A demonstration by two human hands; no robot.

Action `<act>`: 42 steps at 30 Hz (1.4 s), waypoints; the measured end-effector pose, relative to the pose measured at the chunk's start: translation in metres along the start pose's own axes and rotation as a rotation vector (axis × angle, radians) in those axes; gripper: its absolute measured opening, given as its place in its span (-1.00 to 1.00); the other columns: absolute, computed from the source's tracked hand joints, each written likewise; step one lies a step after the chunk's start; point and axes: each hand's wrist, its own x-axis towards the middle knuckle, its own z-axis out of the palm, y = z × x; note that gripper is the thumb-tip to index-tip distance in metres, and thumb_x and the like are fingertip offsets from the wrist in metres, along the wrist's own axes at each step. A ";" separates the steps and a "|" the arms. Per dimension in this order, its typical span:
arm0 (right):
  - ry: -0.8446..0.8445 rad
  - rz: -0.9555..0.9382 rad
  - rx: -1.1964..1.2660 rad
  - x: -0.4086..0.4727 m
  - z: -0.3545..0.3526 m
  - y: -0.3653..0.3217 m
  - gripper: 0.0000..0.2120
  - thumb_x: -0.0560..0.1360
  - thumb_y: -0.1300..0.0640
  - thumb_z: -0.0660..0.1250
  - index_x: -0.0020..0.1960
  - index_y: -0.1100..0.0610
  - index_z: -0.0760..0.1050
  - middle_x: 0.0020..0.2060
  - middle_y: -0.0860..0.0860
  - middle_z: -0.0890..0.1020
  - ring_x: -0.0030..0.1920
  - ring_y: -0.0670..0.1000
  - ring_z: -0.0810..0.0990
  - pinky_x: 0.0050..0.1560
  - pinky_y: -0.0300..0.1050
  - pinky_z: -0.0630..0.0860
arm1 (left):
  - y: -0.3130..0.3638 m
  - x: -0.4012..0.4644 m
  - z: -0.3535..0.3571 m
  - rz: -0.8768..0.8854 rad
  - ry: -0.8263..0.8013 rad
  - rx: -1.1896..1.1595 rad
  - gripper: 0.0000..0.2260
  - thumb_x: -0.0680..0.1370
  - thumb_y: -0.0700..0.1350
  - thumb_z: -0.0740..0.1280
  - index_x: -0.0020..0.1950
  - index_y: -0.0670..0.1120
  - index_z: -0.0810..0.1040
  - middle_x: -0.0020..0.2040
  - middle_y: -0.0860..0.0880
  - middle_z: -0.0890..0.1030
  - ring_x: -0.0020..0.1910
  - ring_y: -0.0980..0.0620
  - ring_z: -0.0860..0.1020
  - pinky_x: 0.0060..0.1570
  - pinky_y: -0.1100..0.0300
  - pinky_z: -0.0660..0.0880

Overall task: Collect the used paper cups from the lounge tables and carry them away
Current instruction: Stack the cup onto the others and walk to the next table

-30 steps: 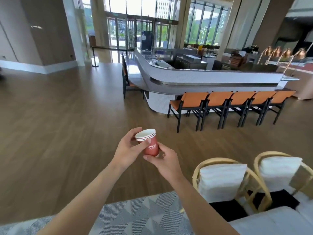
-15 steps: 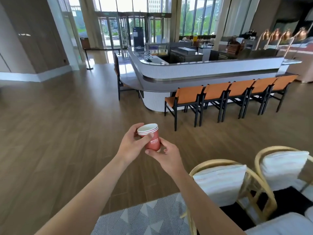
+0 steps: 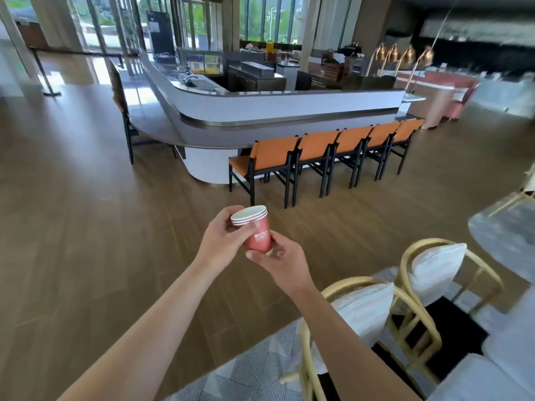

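Nested red paper cups [image 3: 256, 229] were held upright, axis near vertical, well short of the bar counter [image 3: 260, 111]. Left hand [image 3: 223, 235] gripped the rims; right hand [image 3: 282, 263] pinched the base from below. Both equally near.

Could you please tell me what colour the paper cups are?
The paper cups are red with white rims, seen in the head view.

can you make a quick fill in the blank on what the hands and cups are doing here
1. The left hand and right hand together hold a nested stack of ____ paper cups.
2. The row of chairs at the bar counter has ____ seats.
3. The wicker chairs carry ____ cushions.

Missing words: red; orange; white
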 end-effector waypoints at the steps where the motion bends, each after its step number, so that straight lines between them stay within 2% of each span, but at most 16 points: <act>1: 0.014 0.002 -0.001 0.014 0.007 -0.001 -0.55 0.41 -0.12 0.63 0.27 -0.15 0.64 0.00 -0.21 0.74 -0.06 -0.16 0.64 -0.02 -0.45 0.47 | -0.004 0.016 -0.007 0.005 -0.012 -0.002 -0.51 0.35 0.24 0.54 0.25 0.15 0.63 0.14 0.18 0.71 0.16 0.16 0.67 0.14 0.13 0.63; 6: 0.049 0.037 -0.018 0.083 0.050 -0.009 -0.54 0.40 -0.06 0.65 0.26 -0.10 0.65 0.01 -0.20 0.74 0.00 -0.19 0.67 0.00 -0.47 0.47 | -0.018 0.089 -0.055 -0.014 -0.048 0.001 -0.45 0.35 0.28 0.52 0.29 0.10 0.62 0.16 0.13 0.71 0.16 0.14 0.67 0.21 0.01 0.64; 10: 0.088 0.080 -0.051 0.127 0.085 -0.014 -0.57 0.41 -0.04 0.65 0.20 -0.25 0.59 0.04 -0.25 0.72 0.09 -0.21 0.65 0.01 -0.49 0.45 | -0.026 0.139 -0.090 -0.031 -0.084 0.003 -0.52 0.41 0.19 0.52 0.29 0.07 0.62 0.16 0.12 0.71 0.16 0.14 0.67 0.23 -0.02 0.63; 15: 0.121 0.112 -0.093 0.159 0.112 -0.018 -0.58 0.39 -0.05 0.65 0.14 -0.32 0.57 0.04 -0.32 0.70 0.08 -0.23 0.64 0.00 -0.53 0.41 | -0.037 0.176 -0.114 -0.046 -0.139 -0.016 -0.52 0.44 0.14 0.51 0.33 0.07 0.59 0.17 0.12 0.71 0.14 0.18 0.67 0.17 0.08 0.63; 21: 0.117 0.147 -0.123 0.190 0.119 -0.010 -0.57 0.39 -0.01 0.65 0.20 -0.24 0.63 0.02 -0.25 0.72 0.04 -0.17 0.65 -0.01 -0.41 0.49 | -0.062 0.204 -0.115 -0.069 -0.128 -0.076 -0.60 0.55 0.06 0.54 0.37 0.11 0.58 0.20 0.13 0.69 0.18 0.16 0.65 0.11 0.19 0.59; 24: 0.110 0.164 -0.156 0.205 0.117 0.002 -0.56 0.38 0.00 0.66 0.16 -0.29 0.60 0.02 -0.28 0.72 0.04 -0.20 0.65 -0.01 -0.49 0.45 | -0.074 0.216 -0.112 -0.072 -0.134 -0.077 -0.56 0.51 0.13 0.53 0.37 0.15 0.58 0.21 0.16 0.69 0.22 0.17 0.63 0.14 0.22 0.56; 28: 0.100 0.176 -0.154 0.224 0.112 0.018 -0.50 0.38 -0.06 0.66 0.27 -0.21 0.61 0.08 -0.30 0.70 0.12 -0.23 0.63 0.02 -0.48 0.43 | -0.081 0.237 -0.111 -0.076 -0.132 -0.054 -0.54 0.41 0.26 0.51 0.29 0.20 0.62 0.17 0.24 0.70 0.20 0.24 0.62 0.13 0.28 0.51; 31: 0.117 0.155 -0.131 0.247 0.105 0.030 -0.52 0.37 -0.09 0.64 0.24 -0.28 0.59 0.08 -0.29 0.70 0.12 -0.22 0.61 0.04 -0.52 0.42 | -0.081 0.262 -0.101 -0.066 -0.149 -0.014 -0.63 0.48 0.20 0.53 0.26 0.28 0.61 0.17 0.25 0.69 0.21 0.27 0.62 0.11 0.30 0.49; 34: 0.139 0.131 -0.104 0.278 0.086 0.042 -0.49 0.37 -0.07 0.64 0.29 -0.21 0.61 0.08 -0.28 0.70 0.13 -0.22 0.61 0.05 -0.53 0.40 | -0.076 0.296 -0.081 -0.022 -0.171 0.033 -0.69 0.53 0.14 0.54 0.22 0.36 0.58 0.16 0.29 0.69 0.21 0.26 0.62 0.07 0.34 0.51; 38: 0.152 0.079 -0.083 0.327 0.045 0.055 -0.47 0.37 -0.04 0.66 0.31 -0.14 0.63 0.10 -0.25 0.71 0.15 -0.21 0.62 0.09 -0.54 0.41 | -0.068 0.346 -0.044 0.017 -0.191 0.073 -0.61 0.55 0.13 0.54 0.36 0.25 0.57 0.22 0.24 0.66 0.23 0.24 0.60 0.08 0.31 0.57; 42: 0.148 0.048 -0.118 0.375 -0.005 0.072 -0.44 0.39 -0.04 0.66 0.35 -0.10 0.61 0.14 -0.23 0.71 0.19 -0.20 0.62 0.13 -0.55 0.37 | -0.064 0.396 -0.001 0.022 -0.209 0.062 -0.58 0.55 0.16 0.53 0.40 0.19 0.59 0.22 0.23 0.68 0.22 0.25 0.61 0.18 0.19 0.59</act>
